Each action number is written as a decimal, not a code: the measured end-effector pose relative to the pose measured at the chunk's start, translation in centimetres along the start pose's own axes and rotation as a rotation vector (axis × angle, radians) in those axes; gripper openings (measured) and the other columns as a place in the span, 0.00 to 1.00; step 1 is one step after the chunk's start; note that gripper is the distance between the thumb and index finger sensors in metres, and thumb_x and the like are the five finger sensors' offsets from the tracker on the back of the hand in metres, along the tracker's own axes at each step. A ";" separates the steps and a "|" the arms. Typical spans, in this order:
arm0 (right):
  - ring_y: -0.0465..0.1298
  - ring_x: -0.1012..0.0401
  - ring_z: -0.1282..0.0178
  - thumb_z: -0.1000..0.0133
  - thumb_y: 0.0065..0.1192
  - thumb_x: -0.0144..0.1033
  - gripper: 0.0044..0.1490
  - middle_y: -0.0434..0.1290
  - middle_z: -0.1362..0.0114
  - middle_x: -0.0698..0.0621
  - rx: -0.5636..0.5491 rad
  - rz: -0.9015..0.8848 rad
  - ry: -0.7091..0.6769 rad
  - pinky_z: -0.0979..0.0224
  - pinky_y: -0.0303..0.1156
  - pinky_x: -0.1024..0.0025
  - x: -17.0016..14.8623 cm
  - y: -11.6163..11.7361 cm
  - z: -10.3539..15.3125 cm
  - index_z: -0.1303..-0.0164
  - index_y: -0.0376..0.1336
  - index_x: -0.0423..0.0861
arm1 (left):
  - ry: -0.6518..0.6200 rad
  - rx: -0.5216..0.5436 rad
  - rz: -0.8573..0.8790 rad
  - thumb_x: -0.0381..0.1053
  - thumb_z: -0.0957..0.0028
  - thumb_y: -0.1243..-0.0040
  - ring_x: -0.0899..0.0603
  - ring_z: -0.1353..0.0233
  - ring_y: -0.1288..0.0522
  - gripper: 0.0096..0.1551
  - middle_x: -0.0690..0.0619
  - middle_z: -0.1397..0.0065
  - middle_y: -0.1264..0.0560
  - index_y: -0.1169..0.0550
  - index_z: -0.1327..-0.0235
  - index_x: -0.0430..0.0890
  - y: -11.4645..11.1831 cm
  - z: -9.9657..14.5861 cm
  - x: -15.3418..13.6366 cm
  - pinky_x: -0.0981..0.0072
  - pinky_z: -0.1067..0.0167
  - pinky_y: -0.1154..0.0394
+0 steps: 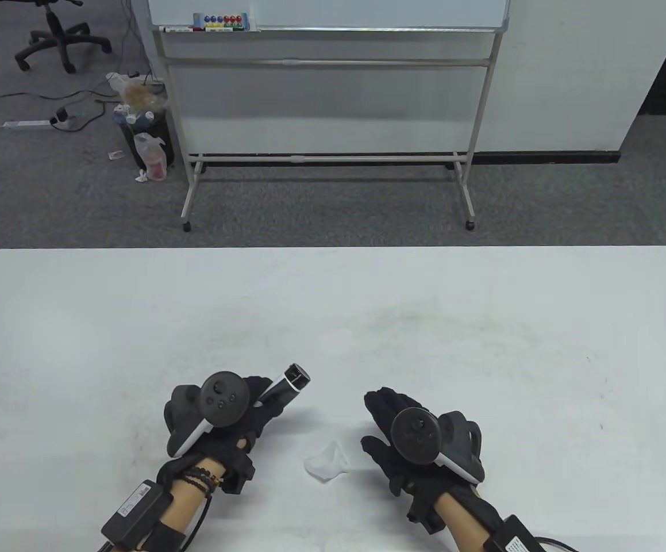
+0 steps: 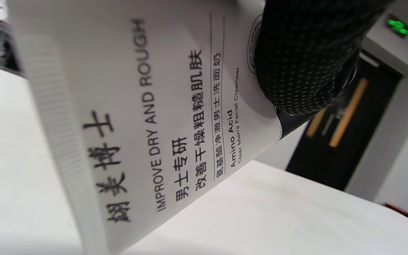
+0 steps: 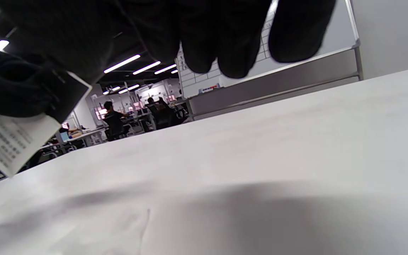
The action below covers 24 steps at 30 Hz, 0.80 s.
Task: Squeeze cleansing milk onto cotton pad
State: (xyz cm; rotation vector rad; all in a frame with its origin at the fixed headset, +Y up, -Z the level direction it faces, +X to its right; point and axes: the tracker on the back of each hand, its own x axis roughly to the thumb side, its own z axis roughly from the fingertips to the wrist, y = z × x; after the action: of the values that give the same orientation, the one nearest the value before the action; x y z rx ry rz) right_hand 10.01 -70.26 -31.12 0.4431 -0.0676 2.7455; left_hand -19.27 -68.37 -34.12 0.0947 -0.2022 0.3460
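1. White plastic, soft-walled and flat-crimped at its tail, makes up the cleanser tube (image 2: 129,117); its black cap end (image 1: 293,379) points up and away from the left hand (image 1: 223,414), which grips the tube around its body, one gloved finger (image 2: 296,60) pressing its printed face.
2. Judged from the black collar at the tip, the cap looks to be on, though this is not certain. If so, squeezing now would only bulge the soft wall, and a hard press could pop the cap and spurt milk.
3. Thin and crumpled, the small white cotton pad (image 1: 327,458) lies on the white matte table (image 1: 482,322), between the two hands, just right of the left wrist and near the right thumb. It blends with the tabletop, so a misjudged aim would put cleanser on the table instead.
4. Being light and loose, the pad could slide or lift if a glove brushes it.
5. Palm down, the right hand (image 1: 413,443) rests just right of the pad, holding nothing, fingers spread loosely; a white label tag shows at its glove in the right wrist view.
6. Knit glove fabric is dotted for grip, yet a slick tube may still twist when uncapped one-handed.
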 end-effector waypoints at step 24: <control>0.85 0.54 0.37 0.52 0.68 0.46 0.41 0.73 0.26 0.45 -0.108 0.021 -0.191 0.38 0.80 0.62 4.9 -0.2 1.6 0.26 0.62 0.49 | -0.334 -0.042 -0.057 0.59 0.56 0.28 0.49 0.54 0.12 0.28 0.51 0.51 0.13 0.18 0.47 0.46 -2.8 3.9 4.9 0.60 0.58 0.14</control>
State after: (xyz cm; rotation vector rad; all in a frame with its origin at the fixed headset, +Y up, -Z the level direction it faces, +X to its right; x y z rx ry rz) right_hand 6.22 -68.58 -28.04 0.6755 -0.2694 2.6962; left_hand -14.49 -69.88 -29.43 0.1163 -0.5363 0.2670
